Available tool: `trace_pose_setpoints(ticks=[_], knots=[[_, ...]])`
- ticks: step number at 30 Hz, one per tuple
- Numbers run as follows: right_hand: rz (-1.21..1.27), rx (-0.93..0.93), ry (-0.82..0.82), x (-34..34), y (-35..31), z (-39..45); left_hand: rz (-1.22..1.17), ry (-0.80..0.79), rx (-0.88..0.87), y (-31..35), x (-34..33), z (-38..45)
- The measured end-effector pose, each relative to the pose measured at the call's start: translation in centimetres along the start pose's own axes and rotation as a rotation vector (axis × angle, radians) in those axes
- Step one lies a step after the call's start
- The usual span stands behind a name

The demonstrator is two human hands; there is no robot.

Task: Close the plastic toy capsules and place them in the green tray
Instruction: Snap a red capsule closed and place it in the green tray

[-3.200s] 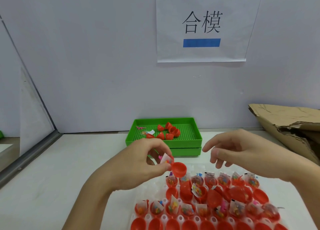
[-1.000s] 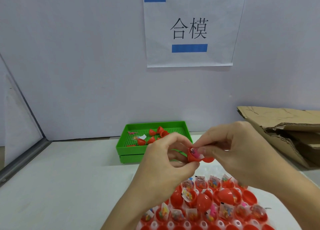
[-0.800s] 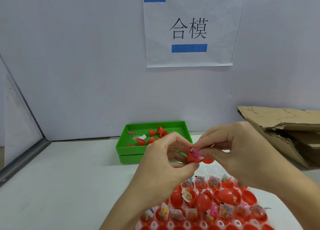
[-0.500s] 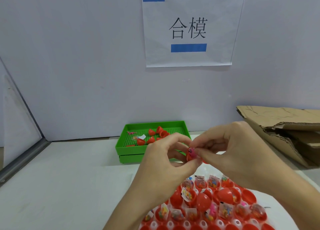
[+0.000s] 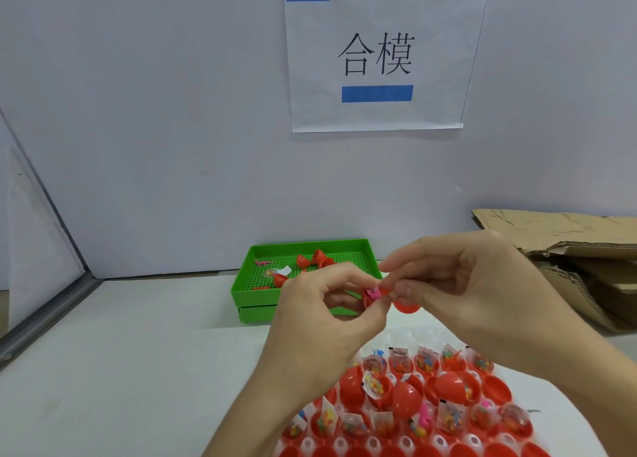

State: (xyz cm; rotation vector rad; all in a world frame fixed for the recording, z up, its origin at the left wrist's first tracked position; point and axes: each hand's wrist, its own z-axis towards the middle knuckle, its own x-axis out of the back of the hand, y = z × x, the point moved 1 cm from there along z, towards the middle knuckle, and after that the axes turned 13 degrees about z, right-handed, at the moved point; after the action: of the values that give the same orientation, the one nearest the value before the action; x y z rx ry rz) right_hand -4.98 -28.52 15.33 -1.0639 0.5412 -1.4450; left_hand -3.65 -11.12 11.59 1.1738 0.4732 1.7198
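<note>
Pretty early in this one, I'd say. The green tray (image 5: pixel 248 293) at the back of the desk (image 5: pixel 138 353) only has a handful of red pieces in it, and some look like loose halves rather than closed capsules. Both hands are mid-air on one capsule (image 5: pixel 374 296): left hand (image 5: pixel 324 315) pinching one red half with a pink toy showing, right hand (image 5: pixel 458 284) pinching the other half (image 5: pixel 406 306), not yet snapped together. The clear holder (image 5: pixel 406 441) up front is loaded with open, filled halves, so loads left.

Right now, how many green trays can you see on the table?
2, stacked: the upper tray holds loose red capsule pieces; the lower tray sits directly under it, partly hidden by the left hand.
</note>
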Motion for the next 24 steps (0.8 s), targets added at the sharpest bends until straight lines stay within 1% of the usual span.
trace_pose_setpoints(ticks=[3, 6, 9, 11, 13, 15, 17, 21, 24], knots=[[-0.004, 0.003, 0.027, 0.2, 0.0, 0.0, -0.007, -0.007, -0.001, -0.1, 0.1, 0.0], [-0.087, 0.021, 0.048, 0.7, 0.0, 0.1, 0.000, -0.003, -0.010, -0.1, 0.2, 0.1], [-0.183, 0.014, 0.016, 1.1, 0.0, 0.2, 0.018, -0.018, -0.020, -0.1, 0.2, 0.1], [-0.203, -0.004, -0.013, 1.1, 0.1, 0.2, 0.021, -0.025, -0.014, 0.0, 0.3, 0.0], [-0.203, 0.002, -0.048, 0.9, 0.1, 0.1, 0.029, -0.021, -0.007, 0.1, 0.4, 0.0], [-0.148, 0.016, -0.063, 0.8, 0.0, 0.1, 0.045, -0.036, -0.024, 0.2, 0.4, -0.1], [-0.122, 0.033, -0.058, 0.6, -0.1, 0.0, 0.086, -0.034, -0.061, 0.4, 0.5, -0.1], [-0.254, 0.068, -0.020, 0.0, -0.1, 0.0, 0.155, -0.012, -0.100, 0.6, 0.3, -0.2], [-0.278, 0.070, 0.003, -0.2, 0.0, 0.1, 0.161, -0.010, -0.107, 0.7, 0.2, -0.2]])
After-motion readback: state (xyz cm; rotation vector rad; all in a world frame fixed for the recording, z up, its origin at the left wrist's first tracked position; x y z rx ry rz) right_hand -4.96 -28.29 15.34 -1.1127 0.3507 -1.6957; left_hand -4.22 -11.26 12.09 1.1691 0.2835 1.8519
